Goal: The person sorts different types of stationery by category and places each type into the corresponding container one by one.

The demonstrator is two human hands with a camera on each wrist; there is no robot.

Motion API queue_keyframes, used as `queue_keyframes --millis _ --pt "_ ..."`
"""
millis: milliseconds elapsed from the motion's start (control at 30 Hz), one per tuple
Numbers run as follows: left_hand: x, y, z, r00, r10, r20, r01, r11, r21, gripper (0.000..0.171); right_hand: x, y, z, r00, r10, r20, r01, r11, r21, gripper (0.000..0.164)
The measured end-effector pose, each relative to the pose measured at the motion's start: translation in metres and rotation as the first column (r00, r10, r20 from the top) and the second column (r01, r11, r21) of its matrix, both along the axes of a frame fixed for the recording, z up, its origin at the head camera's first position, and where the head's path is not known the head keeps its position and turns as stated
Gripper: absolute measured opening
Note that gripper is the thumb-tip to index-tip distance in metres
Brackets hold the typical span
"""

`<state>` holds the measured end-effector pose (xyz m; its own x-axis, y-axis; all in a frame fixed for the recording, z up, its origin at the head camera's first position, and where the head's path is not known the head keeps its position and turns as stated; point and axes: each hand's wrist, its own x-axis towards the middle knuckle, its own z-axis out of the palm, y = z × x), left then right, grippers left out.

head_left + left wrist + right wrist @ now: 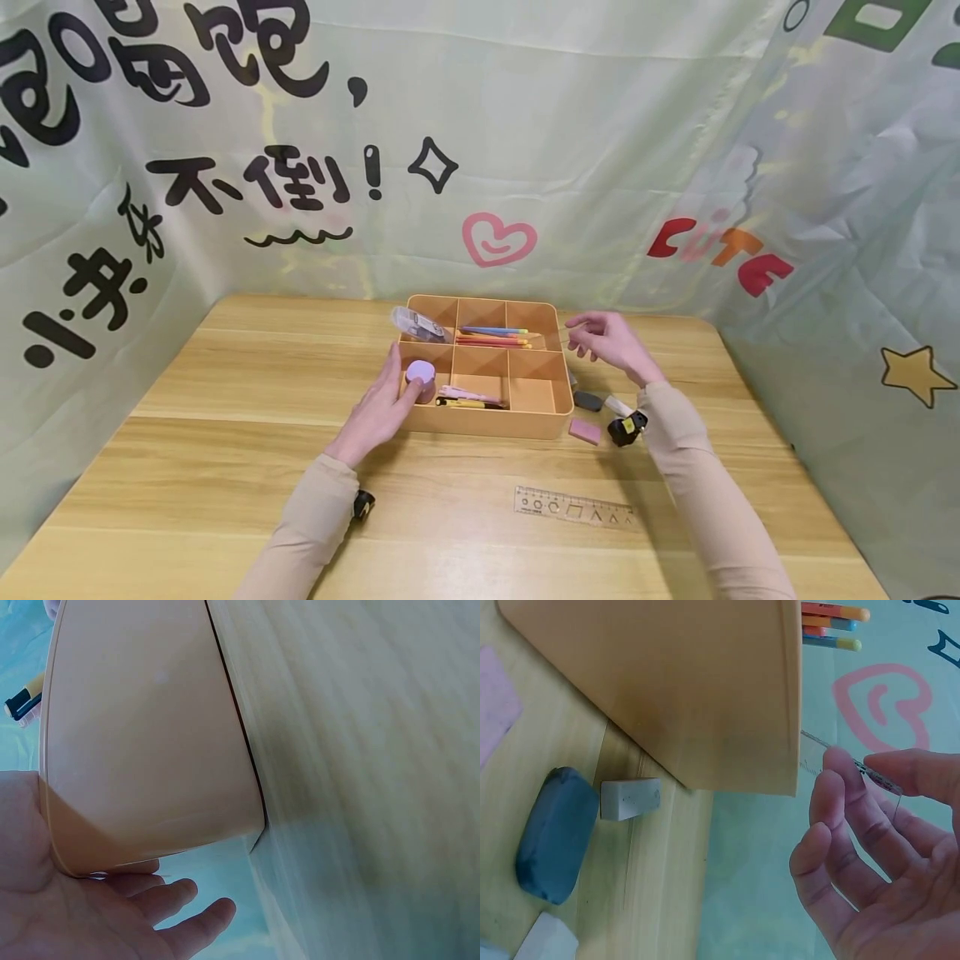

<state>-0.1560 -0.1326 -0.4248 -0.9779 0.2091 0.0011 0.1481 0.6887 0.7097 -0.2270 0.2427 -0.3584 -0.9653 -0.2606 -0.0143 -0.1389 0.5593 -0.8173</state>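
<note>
Clear strip (883,780): thin, see-through, w/ dark markings at the near end — pinched btwn R hand's (611,340) thumb & index, other fingers loosely bent. It's up beside the organizer (536,425), by the back R compt. Far end passes out of sight behind the rim in R wrist view; in head view it's barely a faint line, so full length & exact type can't be told.

Organizer: tan-orange, 6 compts (2 rows of 3), rounded corners. L hand (378,408) rests at its front L corner, fingers fairly straight along the outer wall, thumb at the front rim — thumb hidden in L wrist view. Hands well apart.

Inside: clear case (420,325) back L, contents unclear; coloured pencils (491,336) back mid; purple-topped container (421,372) front L, partly behind the thumb. Pink block (584,431) & white block (618,406) cut off in R wrist view. Ruler's (575,507) R end on table hard to make out.
</note>
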Motion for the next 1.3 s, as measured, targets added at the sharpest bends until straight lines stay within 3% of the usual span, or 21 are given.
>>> queue_keyframes --millis 467,767,1067,1300 --pt "0.001 0.0 0.001 1.0 0.004 -0.001 -0.004 1.0 0.0 0.081 -0.009 -0.006 -0.006 0.997 0.028 0.078 -0.025 0.999 -0.034 0.036" --pt "0.002 0.0 0.002 1.0 0.008 0.0 -0.008 1.0 -0.003 0.08 -0.002 -0.003 -0.006 0.995 0.034 0.089 -0.033 0.999 -0.002 0.061" --pt "0.002 0.001 0.003 1.0 0.014 0.007 -0.014 1.0 -0.004 0.08 0.043 0.009 -0.004 0.999 -0.016 0.028 0.013 0.996 0.083 0.073" --pt "0.002 0.0 0.003 1.0 0.009 0.004 -0.009 1.0 -0.004 0.08 0.084 0.019 -0.014 0.998 0.04 -0.053 -0.033 0.992 0.124 0.052"
